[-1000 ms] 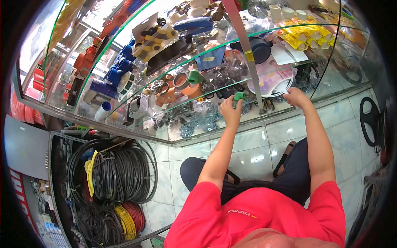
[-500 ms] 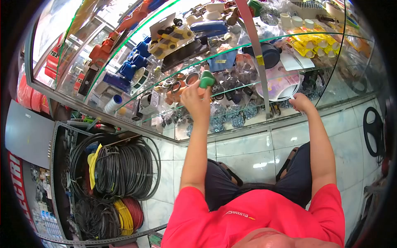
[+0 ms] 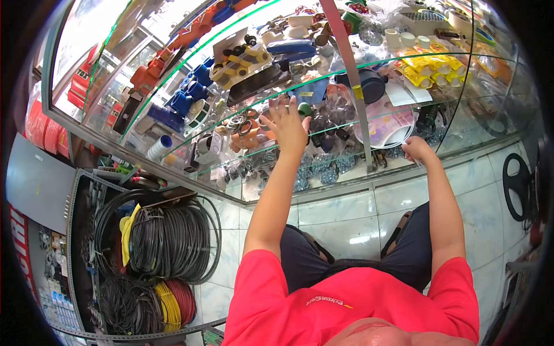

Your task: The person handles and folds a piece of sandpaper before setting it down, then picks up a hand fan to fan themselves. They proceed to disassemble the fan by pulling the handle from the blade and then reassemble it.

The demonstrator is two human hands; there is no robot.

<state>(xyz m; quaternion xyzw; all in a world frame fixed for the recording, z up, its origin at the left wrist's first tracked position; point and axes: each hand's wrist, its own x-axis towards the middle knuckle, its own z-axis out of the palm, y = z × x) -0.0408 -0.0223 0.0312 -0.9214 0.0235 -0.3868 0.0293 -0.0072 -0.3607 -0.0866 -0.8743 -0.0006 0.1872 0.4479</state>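
Observation:
My left hand [image 3: 287,131] is over the glass shelf of the display case, fingers spread apart and palm down. Right beside its index finger and thumb is a small green pipe fitting [image 3: 304,109], partly hidden by the hand. Orange fittings [image 3: 250,140] sit just left of that wrist, and dark fittings in plastic bags [image 3: 330,137] are to its right. My right hand [image 3: 418,150] is closed around the white handle of a round pink hand fan [image 3: 385,124], which is held against the front of the case.
A metal post [image 3: 359,95] divides the case front. Blue pipe fittings [image 3: 183,99] and yellow packets [image 3: 430,66] fill the shelves. Black cable coils [image 3: 173,242] stand on a rack at the left. A black steering-wheel-like ring [image 3: 515,187] lies at the right.
My left hand has spread its fingers, letting go of the green fitting, and shifted slightly right and forward. My right hand keeps the fan, nearly in place.

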